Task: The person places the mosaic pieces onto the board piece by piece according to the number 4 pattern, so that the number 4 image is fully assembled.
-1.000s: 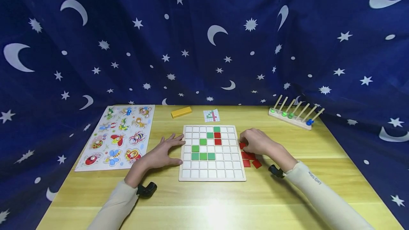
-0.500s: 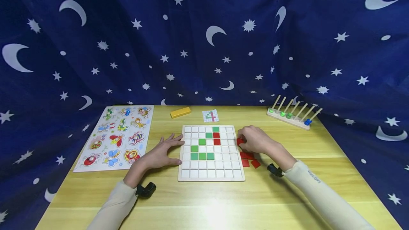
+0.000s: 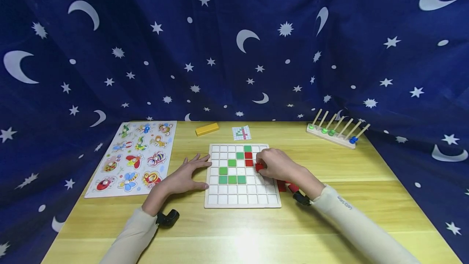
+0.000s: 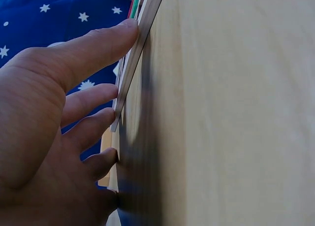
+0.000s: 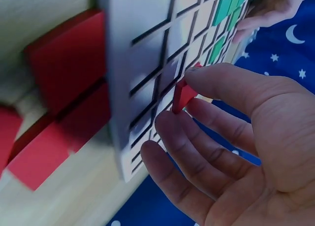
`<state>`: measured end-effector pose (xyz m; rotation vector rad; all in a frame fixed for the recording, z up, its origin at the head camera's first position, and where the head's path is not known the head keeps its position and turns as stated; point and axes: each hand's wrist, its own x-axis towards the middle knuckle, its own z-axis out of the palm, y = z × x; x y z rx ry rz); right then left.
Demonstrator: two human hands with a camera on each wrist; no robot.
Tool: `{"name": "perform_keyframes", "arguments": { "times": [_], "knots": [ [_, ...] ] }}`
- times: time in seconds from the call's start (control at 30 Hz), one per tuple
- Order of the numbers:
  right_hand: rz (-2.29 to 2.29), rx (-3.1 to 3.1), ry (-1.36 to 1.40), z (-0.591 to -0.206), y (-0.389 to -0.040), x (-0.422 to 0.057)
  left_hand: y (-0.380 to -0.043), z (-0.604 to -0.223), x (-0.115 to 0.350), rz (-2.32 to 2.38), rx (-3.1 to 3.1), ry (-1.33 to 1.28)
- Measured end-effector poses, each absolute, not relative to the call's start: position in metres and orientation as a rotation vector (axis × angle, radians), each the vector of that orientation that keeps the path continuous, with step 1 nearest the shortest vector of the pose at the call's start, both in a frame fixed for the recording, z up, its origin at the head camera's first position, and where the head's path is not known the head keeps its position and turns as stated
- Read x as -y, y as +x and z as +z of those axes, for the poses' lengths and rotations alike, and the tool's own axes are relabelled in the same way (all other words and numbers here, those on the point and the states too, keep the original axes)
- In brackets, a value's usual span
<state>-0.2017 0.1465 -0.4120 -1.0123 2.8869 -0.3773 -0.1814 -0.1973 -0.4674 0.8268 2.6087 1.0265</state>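
A white grid board (image 3: 243,199) lies in the middle of the table, with several green tiles (image 3: 232,179) and two red tiles (image 3: 248,159) set in its squares. My right hand (image 3: 275,163) pinches another red tile (image 5: 183,94) between thumb and fingers, over the right part of the board beside the red pair. At the board's left edge my left hand (image 3: 184,176) rests with fingers spread; its thumb and fingertips touch the rim in the left wrist view. Loose red tiles (image 5: 69,63) lie beside the board's right edge, partly hidden by my right arm in the head view.
A small pattern card (image 3: 242,133) lies behind the board, near a yellow block (image 3: 207,129). An insect puzzle board (image 3: 132,159) is at the left. A pegged wooden stand (image 3: 331,135) with coloured rings stands at the back right. A starry blue curtain (image 3: 220,31) hangs behind.
My right hand has moved left from the loose red tiles to over the board, carrying one red tile. My left hand has stayed at the board's left edge.
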Motion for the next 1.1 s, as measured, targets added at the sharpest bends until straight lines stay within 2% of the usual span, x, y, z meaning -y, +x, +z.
{"name": "perform_keyframes", "arguments": {
  "times": [0.33,0.67,0.9,1.1],
  "knots": [
    [-0.394,-2.826,-1.153,-0.417,-0.202,-0.127,-0.180,-0.466,0.197,1.043,-2.598,0.826],
    [-0.448,-2.794,-1.134,-0.419,-0.203,-0.121,-0.181,-0.465,0.197,1.036,-2.603,0.818],
    [-0.414,-2.838,-1.051,-0.414,-0.201,-0.131,-0.180,-0.467,0.199,1.043,-2.604,0.818],
    [-0.391,-2.865,-0.942,-0.402,-0.202,-0.157,-0.181,-0.467,0.199,1.022,-2.614,0.835]
  ]
}}
